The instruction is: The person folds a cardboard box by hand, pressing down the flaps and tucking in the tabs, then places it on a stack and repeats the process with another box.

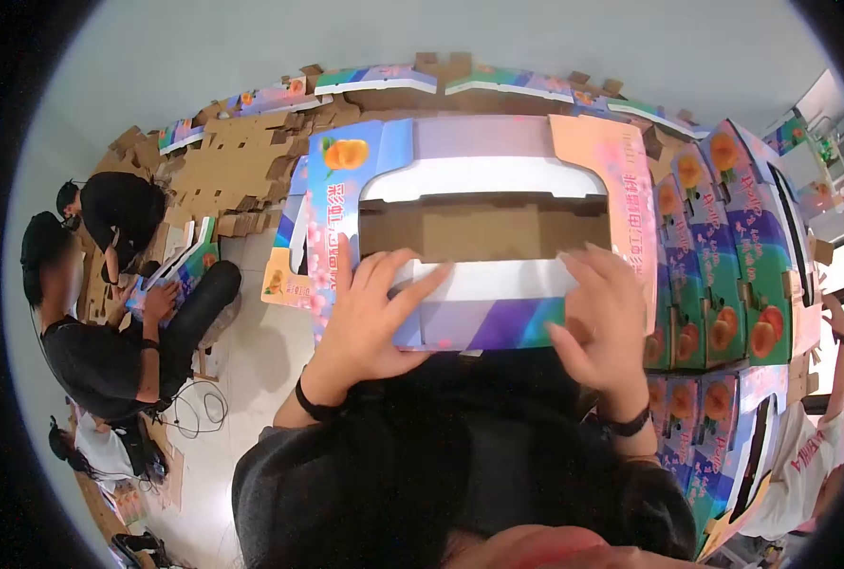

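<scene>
A printed cardboard fruit box [483, 327] is in front of my body, its top side toward me. It shows a wide cut-out with white borders, a peach picture and pink blossoms on its left part, and purple and green stripes along the near side. Through the cut-out the brown inside [498, 232] is visible. My left hand [370, 313] lies on the near left corner with its fingers spread. My right hand [607, 318], slightly blurred, rests at the near right corner, fingers apart and thumb toward the near edge. The box's underside is hidden.
Stacked printed boxes [716, 256] stand close on my right. Another printed box [289, 275] is just left of mine. Flat brown cardboard [237, 161] lies along the back wall. On the left, seated people [99, 351] handle a box near cables [204, 408]; another person [811, 446] is at right.
</scene>
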Available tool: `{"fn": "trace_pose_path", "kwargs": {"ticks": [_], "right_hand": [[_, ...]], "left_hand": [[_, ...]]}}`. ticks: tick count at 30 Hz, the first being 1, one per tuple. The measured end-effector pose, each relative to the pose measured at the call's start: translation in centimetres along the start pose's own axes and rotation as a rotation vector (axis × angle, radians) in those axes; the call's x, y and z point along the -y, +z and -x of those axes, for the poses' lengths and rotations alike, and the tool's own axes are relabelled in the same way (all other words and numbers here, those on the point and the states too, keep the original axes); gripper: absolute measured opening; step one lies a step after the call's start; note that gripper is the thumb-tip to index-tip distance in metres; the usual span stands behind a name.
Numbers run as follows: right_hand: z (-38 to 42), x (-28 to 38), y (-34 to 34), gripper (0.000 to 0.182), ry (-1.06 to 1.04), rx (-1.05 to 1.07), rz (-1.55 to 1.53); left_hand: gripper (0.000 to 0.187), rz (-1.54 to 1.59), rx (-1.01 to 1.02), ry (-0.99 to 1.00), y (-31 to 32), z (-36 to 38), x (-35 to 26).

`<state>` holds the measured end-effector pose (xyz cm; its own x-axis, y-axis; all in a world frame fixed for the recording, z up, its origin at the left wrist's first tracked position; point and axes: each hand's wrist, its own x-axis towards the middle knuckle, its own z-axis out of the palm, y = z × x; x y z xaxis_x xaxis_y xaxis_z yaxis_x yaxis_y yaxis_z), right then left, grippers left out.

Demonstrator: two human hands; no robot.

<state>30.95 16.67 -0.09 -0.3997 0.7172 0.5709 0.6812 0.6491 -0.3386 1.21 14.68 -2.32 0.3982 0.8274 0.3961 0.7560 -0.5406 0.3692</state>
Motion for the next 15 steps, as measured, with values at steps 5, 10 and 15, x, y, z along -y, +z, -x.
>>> {"fn": "trace_pose_path", "kwargs": {"ticks": [5, 10, 15], "right_hand": [[-1.4, 0.9, 2.1, 0.089, 0.021, 0.230, 0.315], [-1.1, 0.7, 2.3, 0.093, 0.056, 0.271, 0.300], [-2.0, 0.1, 1.1, 0.097, 0.027, 0.365, 0.259]], "left_hand": [[0.087, -0.056, 0.031, -0.005, -0.1, -0.2, -0.7], [0.086, -0.131, 0.119, -0.046, 0.1, -0.1, -1.0], [0.066, -0.206, 0.195, -0.053, 0.9, -0.2, -0.7]]}}
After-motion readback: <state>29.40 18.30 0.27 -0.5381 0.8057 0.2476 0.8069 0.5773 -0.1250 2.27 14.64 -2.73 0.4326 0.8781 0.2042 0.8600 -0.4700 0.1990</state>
